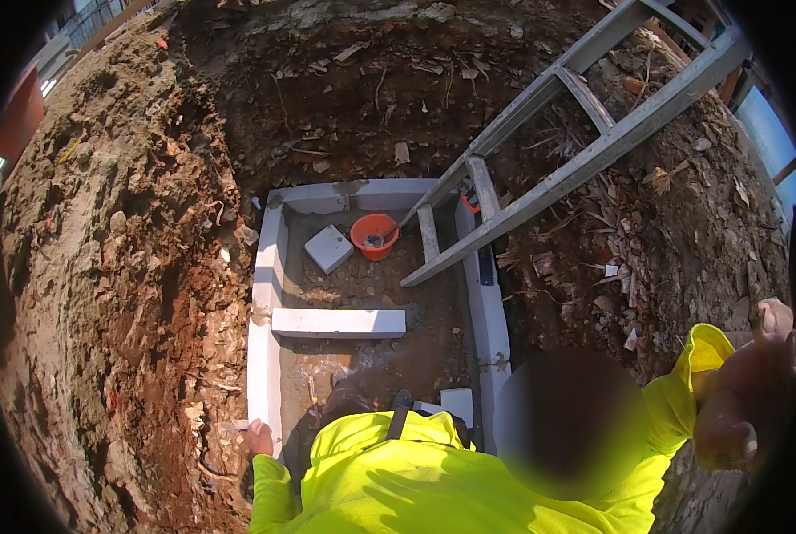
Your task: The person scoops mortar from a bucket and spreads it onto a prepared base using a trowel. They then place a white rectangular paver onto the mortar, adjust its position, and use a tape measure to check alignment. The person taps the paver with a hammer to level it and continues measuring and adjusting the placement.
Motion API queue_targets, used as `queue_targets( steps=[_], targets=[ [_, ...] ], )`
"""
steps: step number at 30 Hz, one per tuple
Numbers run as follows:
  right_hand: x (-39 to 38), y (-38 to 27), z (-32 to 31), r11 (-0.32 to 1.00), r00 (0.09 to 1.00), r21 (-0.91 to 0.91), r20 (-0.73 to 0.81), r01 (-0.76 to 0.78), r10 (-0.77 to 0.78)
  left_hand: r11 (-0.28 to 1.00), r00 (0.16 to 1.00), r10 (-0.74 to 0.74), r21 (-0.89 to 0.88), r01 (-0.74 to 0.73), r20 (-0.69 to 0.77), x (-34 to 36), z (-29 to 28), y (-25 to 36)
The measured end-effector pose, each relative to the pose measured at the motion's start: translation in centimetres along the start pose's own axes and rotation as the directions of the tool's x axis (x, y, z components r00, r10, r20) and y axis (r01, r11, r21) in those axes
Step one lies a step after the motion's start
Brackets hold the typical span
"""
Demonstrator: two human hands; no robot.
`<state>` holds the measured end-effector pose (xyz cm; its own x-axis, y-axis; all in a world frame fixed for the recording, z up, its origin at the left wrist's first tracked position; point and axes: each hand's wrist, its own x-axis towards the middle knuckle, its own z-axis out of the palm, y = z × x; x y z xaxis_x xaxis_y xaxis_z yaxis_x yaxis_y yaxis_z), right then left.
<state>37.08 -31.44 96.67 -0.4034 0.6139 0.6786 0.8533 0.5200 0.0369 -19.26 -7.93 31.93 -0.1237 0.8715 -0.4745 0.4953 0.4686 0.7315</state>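
Observation:
My left hand rests at the top edge of the left block wall, fingers partly showing and nothing seen in them. Raised at the far right, close to the camera, is my right hand; its thumb and fingers look apart, though part of it lies in dark shadow. Both sleeves are bright yellow. A long white block lies crosswise inside the low rectangle of white blocks. Beyond it stand an orange bucket with a tool in it and a white block.
A metal ladder leans from the frame's inside up to the right. Rough earth banks rise around the pit. The right block wall has a dark long object beside it. White block pieces lie near my feet. A blurred round patch hides the lower right.

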Motion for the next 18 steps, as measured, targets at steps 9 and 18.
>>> queue_targets(
  steps=[9, 18],
  targets=[
    [-7.9, 1.8, 19.4, 0.832, 0.883, 0.296, 0.19, -0.468, 0.429, 0.588, 0.336, 0.801, 0.549, -0.594, -0.495, -7.5, -11.8, 32.4],
    [-29.4, -4.9, 28.3, 0.5, -0.073, -0.281, 0.916, -0.819, 0.394, 0.359, -0.197, 0.87, 0.856, -0.373, -0.451, -10.0, -24.3, 44.4]
  ],
)
